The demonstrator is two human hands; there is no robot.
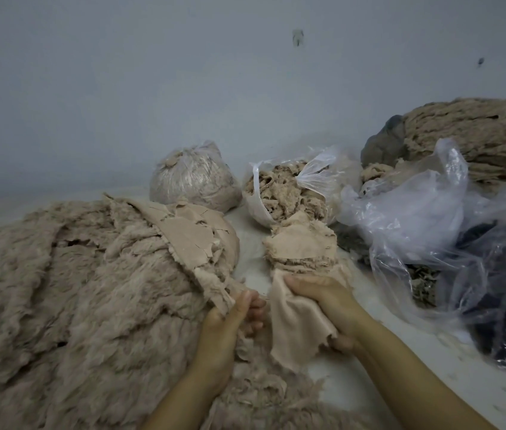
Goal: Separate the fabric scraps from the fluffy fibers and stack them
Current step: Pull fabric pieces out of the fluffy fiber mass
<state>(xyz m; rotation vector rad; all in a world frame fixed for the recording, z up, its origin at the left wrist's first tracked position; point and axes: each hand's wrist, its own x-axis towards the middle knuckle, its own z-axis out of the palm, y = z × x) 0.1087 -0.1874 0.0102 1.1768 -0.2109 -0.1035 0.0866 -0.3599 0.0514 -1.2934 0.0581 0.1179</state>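
A big heap of beige fluffy fibers (68,302) fills the left half of the white surface. On its right slope lies a layer of flat beige fabric scraps (192,231). My left hand (230,327) pinches the lower edge of one strip hanging off that layer. My right hand (323,302) grips a smooth beige fabric scrap (295,327) that hangs down from its fingers. Just beyond the right hand stands a small stack of fabric scraps (301,243).
A tied plastic bag of fibers (192,178) and an open bag of scraps (282,193) stand at the back by the wall. Crumpled clear plastic bags (431,225) with dark contents crowd the right side. A large fiber bundle (478,135) lies at the far right.
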